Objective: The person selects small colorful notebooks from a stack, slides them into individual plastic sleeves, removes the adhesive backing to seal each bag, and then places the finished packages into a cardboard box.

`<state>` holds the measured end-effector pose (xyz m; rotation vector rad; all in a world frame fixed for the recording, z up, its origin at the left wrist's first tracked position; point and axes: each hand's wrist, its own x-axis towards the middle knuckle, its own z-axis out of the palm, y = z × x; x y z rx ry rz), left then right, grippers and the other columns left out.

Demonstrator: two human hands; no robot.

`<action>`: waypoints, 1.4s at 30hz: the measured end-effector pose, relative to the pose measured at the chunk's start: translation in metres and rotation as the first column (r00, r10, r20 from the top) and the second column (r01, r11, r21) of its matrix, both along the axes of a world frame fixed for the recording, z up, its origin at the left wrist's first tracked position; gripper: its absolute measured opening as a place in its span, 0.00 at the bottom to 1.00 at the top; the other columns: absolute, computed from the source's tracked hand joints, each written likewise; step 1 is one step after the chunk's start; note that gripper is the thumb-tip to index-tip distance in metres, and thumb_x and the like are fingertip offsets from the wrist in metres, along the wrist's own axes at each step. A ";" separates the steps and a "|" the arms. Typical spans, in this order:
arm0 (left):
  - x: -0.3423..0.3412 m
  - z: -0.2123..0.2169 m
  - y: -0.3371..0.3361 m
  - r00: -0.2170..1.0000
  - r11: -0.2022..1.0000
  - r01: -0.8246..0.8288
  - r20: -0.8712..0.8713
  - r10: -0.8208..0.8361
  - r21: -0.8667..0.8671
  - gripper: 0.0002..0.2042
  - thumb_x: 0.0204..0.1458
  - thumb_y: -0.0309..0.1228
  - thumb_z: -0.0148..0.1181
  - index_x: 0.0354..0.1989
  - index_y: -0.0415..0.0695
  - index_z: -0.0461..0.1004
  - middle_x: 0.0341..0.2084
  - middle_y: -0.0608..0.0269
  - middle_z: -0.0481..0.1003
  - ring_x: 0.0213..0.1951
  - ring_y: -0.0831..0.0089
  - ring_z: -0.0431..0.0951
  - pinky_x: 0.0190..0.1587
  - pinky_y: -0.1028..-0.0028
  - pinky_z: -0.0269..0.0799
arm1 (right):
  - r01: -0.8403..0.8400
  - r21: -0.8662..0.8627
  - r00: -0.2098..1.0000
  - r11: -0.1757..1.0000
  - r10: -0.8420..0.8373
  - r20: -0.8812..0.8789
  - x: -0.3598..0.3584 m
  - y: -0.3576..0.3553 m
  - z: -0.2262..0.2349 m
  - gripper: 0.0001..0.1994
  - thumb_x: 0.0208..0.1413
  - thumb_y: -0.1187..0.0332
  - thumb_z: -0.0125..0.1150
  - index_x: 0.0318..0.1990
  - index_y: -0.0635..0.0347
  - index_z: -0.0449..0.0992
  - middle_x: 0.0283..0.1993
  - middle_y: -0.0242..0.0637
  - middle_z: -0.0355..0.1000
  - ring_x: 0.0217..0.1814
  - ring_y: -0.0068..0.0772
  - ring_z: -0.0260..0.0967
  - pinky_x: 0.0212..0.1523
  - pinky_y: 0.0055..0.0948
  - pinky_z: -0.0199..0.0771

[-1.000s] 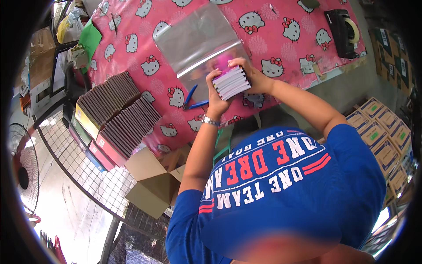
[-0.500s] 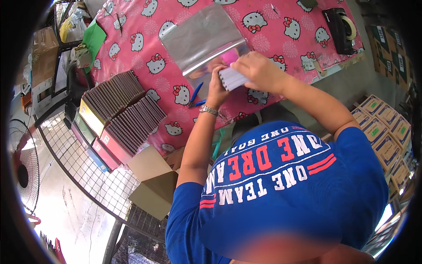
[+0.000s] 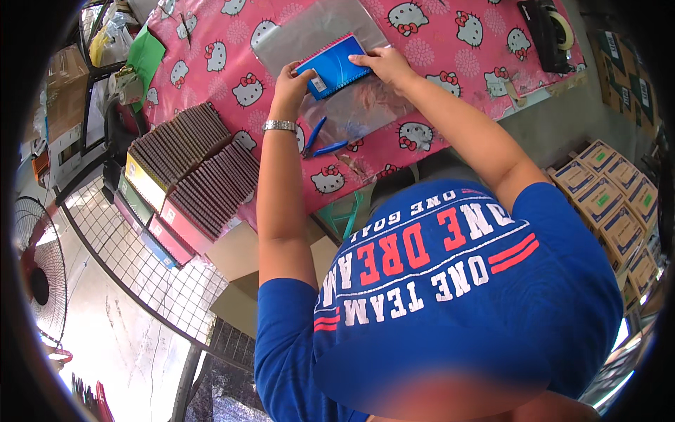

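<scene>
A blue spiral notebook with a small white label lies tilted between both hands, over clear plastic sheeting on the pink table. A pink edge shows along its far side; whether more notebooks lie under it I cannot tell. My left hand, a metal watch at its wrist, grips the notebook's left end near the label. At the right end, my right hand holds it with the thumb on the cover. Close to the table's front edge rest blue-handled nippers, just right of my left wrist.
Stacked spiral notebooks stand at the left beside a wire-mesh rack. A black tape dispenser sits at the far right corner. A green sheet is at the far left, a fan below. Cartons are piled at the right.
The bundle of white spiral-bound pages held upright has been turned down; its blue cover now faces up over the plastic. My left hand has moved left and away from me.
</scene>
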<state>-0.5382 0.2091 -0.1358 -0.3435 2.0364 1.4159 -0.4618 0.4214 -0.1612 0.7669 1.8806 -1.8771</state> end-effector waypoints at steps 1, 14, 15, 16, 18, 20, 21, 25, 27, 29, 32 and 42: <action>0.003 -0.003 0.000 1.000 1.000 -0.003 0.004 0.003 -0.003 0.31 0.45 0.27 0.62 0.59 0.33 0.60 0.46 0.51 0.71 0.44 0.67 0.76 0.41 0.70 0.75 | -0.079 0.087 0.997 0.993 0.081 -0.013 -0.002 0.001 0.003 0.33 0.48 0.50 0.66 0.49 0.75 0.73 0.45 0.44 0.74 0.46 0.30 0.70 0.50 0.26 0.68; 0.021 0.000 0.018 0.970 0.966 -0.239 0.081 0.231 0.100 0.12 0.47 0.29 0.59 0.39 0.37 0.74 0.27 0.64 0.74 0.28 0.77 0.73 0.29 0.77 0.69 | -0.048 0.101 0.982 0.994 0.065 -0.179 -0.005 0.006 -0.016 0.29 0.56 0.49 0.53 0.56 0.65 0.69 0.52 0.43 0.70 0.53 0.32 0.65 0.54 0.31 0.63; 0.022 -0.002 0.016 0.972 0.972 -0.227 0.078 0.221 0.067 0.13 0.47 0.29 0.59 0.41 0.37 0.74 0.27 0.64 0.75 0.28 0.77 0.74 0.30 0.77 0.69 | -0.052 0.101 0.981 0.994 0.070 -0.182 0.000 0.005 -0.015 0.29 0.56 0.49 0.53 0.56 0.65 0.69 0.52 0.43 0.70 0.53 0.32 0.65 0.54 0.31 0.63; 0.024 -0.005 0.013 0.971 0.970 -0.233 0.077 0.228 0.069 0.13 0.47 0.29 0.59 0.41 0.37 0.74 0.27 0.64 0.75 0.28 0.77 0.74 0.30 0.77 0.69 | 0.075 0.208 0.947 0.975 -0.004 -0.320 0.009 0.002 -0.013 0.27 0.57 0.52 0.53 0.57 0.65 0.68 0.52 0.43 0.69 0.54 0.34 0.65 0.55 0.32 0.63; 0.029 -0.005 0.006 0.973 0.953 -0.230 0.029 0.229 0.198 0.15 0.48 0.30 0.60 0.44 0.36 0.73 0.35 0.59 0.75 0.31 0.75 0.75 0.32 0.76 0.70 | 0.206 0.289 0.884 0.935 -0.051 -0.465 0.031 -0.002 -0.008 0.25 0.58 0.55 0.53 0.57 0.64 0.68 0.52 0.44 0.69 0.55 0.35 0.65 0.55 0.32 0.62; 0.046 0.002 0.006 0.956 0.954 -0.262 -0.095 0.277 0.147 0.17 0.48 0.32 0.61 0.45 0.36 0.72 0.41 0.57 0.73 0.35 0.74 0.74 0.32 0.76 0.70 | 0.231 0.530 0.799 0.816 0.152 -0.582 0.060 -0.003 -0.010 0.22 0.57 0.60 0.53 0.56 0.63 0.68 0.55 0.49 0.67 0.57 0.45 0.65 0.58 0.38 0.62; 0.052 0.005 0.007 0.924 0.949 -0.299 -0.218 0.313 0.097 0.19 0.49 0.33 0.62 0.46 0.35 0.72 0.47 0.54 0.72 0.39 0.74 0.74 0.33 0.75 0.71 | 0.233 0.531 0.800 0.815 0.149 -0.581 0.071 -0.009 -0.013 0.22 0.57 0.60 0.53 0.56 0.63 0.68 0.55 0.49 0.67 0.57 0.45 0.65 0.58 0.38 0.62; 0.100 -0.019 -0.051 0.795 0.890 -0.019 -0.546 -0.263 -0.456 0.17 0.45 0.32 0.64 0.43 0.40 0.73 0.44 0.53 0.70 0.46 0.61 0.71 0.46 0.63 0.68 | -0.023 0.863 0.329 0.505 0.819 -0.470 0.109 -0.026 -0.017 0.17 0.55 0.63 0.54 0.50 0.62 0.71 0.50 0.45 0.70 0.53 0.41 0.68 0.56 0.40 0.65; 0.126 -0.020 -0.061 0.794 0.829 0.003 -0.503 -0.341 -0.559 0.15 0.44 0.32 0.64 0.41 0.42 0.74 0.41 0.54 0.70 0.45 0.58 0.70 0.48 0.61 0.66 | -0.029 0.912 0.121 0.408 0.908 -0.402 0.123 -0.026 -0.011 0.15 0.54 0.64 0.55 0.47 0.61 0.72 0.47 0.43 0.72 0.51 0.40 0.70 0.53 0.39 0.68; 0.139 -0.026 -0.068 0.796 0.760 0.015 -0.452 -0.402 -0.650 0.14 0.43 0.31 0.64 0.39 0.44 0.74 0.39 0.54 0.70 0.44 0.55 0.70 0.50 0.60 0.64 | -0.625 0.735 -0.154 0.262 0.882 -0.445 0.138 -0.019 -0.001 0.13 0.53 0.66 0.54 0.44 0.59 0.74 0.41 0.39 0.74 0.45 0.37 0.73 0.46 0.36 0.73; 0.143 -0.039 -0.071 0.784 0.772 0.050 -0.454 -0.423 -0.634 0.11 0.43 0.30 0.63 0.36 0.45 0.74 0.35 0.59 0.72 0.42 0.57 0.71 0.47 0.60 0.64 | -0.209 0.775 0.118 0.597 0.802 -0.586 0.100 -0.030 -0.011 0.14 0.50 0.69 0.56 0.45 0.59 0.75 0.43 0.37 0.75 0.45 0.37 0.73 0.45 0.34 0.74; 0.143 -0.045 -0.079 0.784 0.814 0.017 -0.498 -0.371 -0.580 0.10 0.44 0.27 0.63 0.35 0.44 0.74 0.34 0.59 0.73 0.42 0.58 0.71 0.46 0.61 0.64 | -0.422 0.875 0.001 0.237 0.965 -0.261 0.125 -0.023 -0.010 0.12 0.48 0.64 0.60 0.40 0.57 0.74 0.39 0.37 0.72 0.49 0.40 0.68 0.52 0.41 0.65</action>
